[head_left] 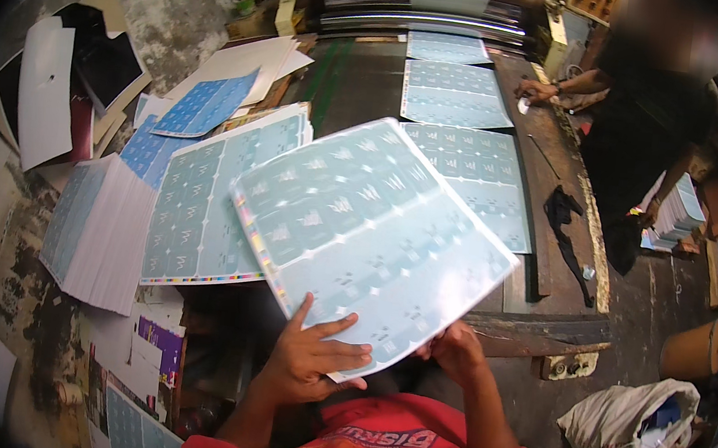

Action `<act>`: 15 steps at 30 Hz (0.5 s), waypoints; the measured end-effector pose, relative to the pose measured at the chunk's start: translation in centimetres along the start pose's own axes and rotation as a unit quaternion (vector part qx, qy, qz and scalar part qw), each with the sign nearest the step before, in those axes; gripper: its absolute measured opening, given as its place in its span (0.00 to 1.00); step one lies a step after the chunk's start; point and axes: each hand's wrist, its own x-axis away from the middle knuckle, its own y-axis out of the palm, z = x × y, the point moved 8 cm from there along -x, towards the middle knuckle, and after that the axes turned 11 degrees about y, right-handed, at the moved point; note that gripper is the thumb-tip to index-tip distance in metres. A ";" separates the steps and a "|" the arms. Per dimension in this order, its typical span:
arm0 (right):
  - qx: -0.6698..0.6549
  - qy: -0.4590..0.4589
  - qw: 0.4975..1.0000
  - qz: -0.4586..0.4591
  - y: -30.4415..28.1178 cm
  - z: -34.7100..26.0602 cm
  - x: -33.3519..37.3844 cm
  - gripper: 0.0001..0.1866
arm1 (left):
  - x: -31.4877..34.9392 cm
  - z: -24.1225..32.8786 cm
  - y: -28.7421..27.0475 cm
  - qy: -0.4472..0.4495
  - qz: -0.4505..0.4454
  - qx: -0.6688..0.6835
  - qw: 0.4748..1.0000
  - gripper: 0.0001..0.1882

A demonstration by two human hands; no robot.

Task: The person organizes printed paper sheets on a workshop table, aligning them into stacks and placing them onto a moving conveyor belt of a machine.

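A large pale blue-green printed sheet (376,226) is tilted in front of me, slightly blurred, with a colour strip along its left edge. My left hand (308,355) holds its near corner, several fingers spread over the printed face. At the lower right edge, my right hand (458,352) is closed on the sheet, its fingertips partly hidden. Just left of it lies a pile of similar sheets (194,196), partly covered by the held one. More printed sheets (464,161) lie in a row on the machine's dark feed table (352,90).
Rollers (427,19) span the far end. A thick paper stack (105,235) and blue sheets (204,105) are at left. A black cloth (563,216) hangs along the table's right side. Another person (656,107) stands at right, above a white sack (633,419) on the floor.
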 end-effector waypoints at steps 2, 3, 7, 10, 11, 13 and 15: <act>0.023 0.043 0.990 0.131 -1.5 0.8 0.6 0.22 | -0.5 0.0 0.1 -0.005 -0.013 -0.022 1.000 0.24; -0.001 0.042 0.990 0.134 -2.3 1.4 0.7 0.21 | -0.6 -0.1 0.0 -0.008 -0.019 -0.035 0.999 0.25; -0.047 0.073 0.982 0.167 -9.4 7.7 2.4 0.20 | 0.7 -5.5 -4.3 -0.102 0.091 -0.197 0.971 0.40; -0.008 0.098 0.973 0.208 -12.2 11.4 5.2 0.20 | 2.1 -8.3 -6.1 -0.171 0.117 -0.285 0.936 0.33; -0.002 0.093 0.972 0.218 -11.6 11.4 6.0 0.20 | 2.8 -8.9 -5.8 -0.171 0.129 -0.290 0.933 0.30; 0.008 0.085 0.968 0.236 -9.8 11.2 7.6 0.20 | 4.5 -10.3 -4.7 -0.171 0.151 -0.301 0.926 0.26; 0.002 0.101 0.965 0.241 -9.3 11.5 8.5 0.22 | 4.9 -10.3 -4.7 -0.168 0.189 -0.307 0.917 0.21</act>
